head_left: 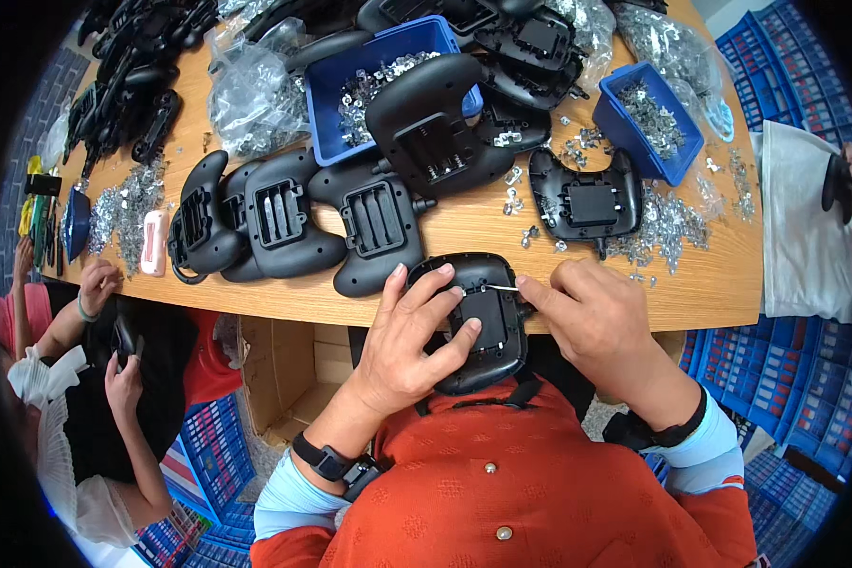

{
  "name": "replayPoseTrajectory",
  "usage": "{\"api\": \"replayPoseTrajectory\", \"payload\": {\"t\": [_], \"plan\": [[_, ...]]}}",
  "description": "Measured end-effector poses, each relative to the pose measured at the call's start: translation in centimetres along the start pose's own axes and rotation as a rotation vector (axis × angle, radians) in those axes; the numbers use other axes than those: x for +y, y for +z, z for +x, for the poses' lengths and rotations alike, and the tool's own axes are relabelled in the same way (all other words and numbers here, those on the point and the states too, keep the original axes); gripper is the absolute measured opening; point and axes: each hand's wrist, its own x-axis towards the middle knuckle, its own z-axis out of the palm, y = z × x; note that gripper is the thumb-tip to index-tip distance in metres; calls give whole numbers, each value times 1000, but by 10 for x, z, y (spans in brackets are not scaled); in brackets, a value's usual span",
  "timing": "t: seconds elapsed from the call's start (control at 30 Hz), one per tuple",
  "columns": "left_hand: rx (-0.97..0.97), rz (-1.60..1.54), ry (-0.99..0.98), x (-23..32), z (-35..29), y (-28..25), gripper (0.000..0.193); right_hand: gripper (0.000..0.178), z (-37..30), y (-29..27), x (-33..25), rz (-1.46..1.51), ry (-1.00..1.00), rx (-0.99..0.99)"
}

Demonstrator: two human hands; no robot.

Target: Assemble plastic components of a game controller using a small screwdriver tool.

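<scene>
A black game controller shell point(488, 322) lies with its inner side up at the table's front edge, against my body. My left hand point(409, 341) holds it, its fingers spread over the shell's left side and inner face. My right hand point(592, 308) pinches a thin metal tool point(504, 288), whose tip reaches into the shell's upper part. The kind of tool is hard to make out. Small metal clips sit in the shell near the fingertips. Just beyond my right hand lies another open controller shell point(589, 201), also inner side up.
Several controllers point(279, 213) with bare battery bays stand left of centre. One controller point(435, 133) leans on a blue bin point(327, 123) of metal clips. A smaller blue bin point(653, 161) and loose clips point(667, 232) are at right. Another person's hand point(99, 284) is at far left.
</scene>
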Motion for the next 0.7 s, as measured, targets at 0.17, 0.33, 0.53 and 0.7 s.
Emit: {"api": "replayPoseTrajectory", "payload": {"t": [0.17,0.33,0.53,0.7], "plan": [[-4,-2,-2,0,1,-1,22,29,0,1,0,5,6,5],[-4,2,-1,0,1,-1,23,29,-2,6,8,66,-8,18],[-1,-25,-2,-1,-2,2,26,30,-3,12,18,173,-34,53],[-10,-16,-3,-1,0,-1,25,30,-5,16,27,230,-48,51]]}}
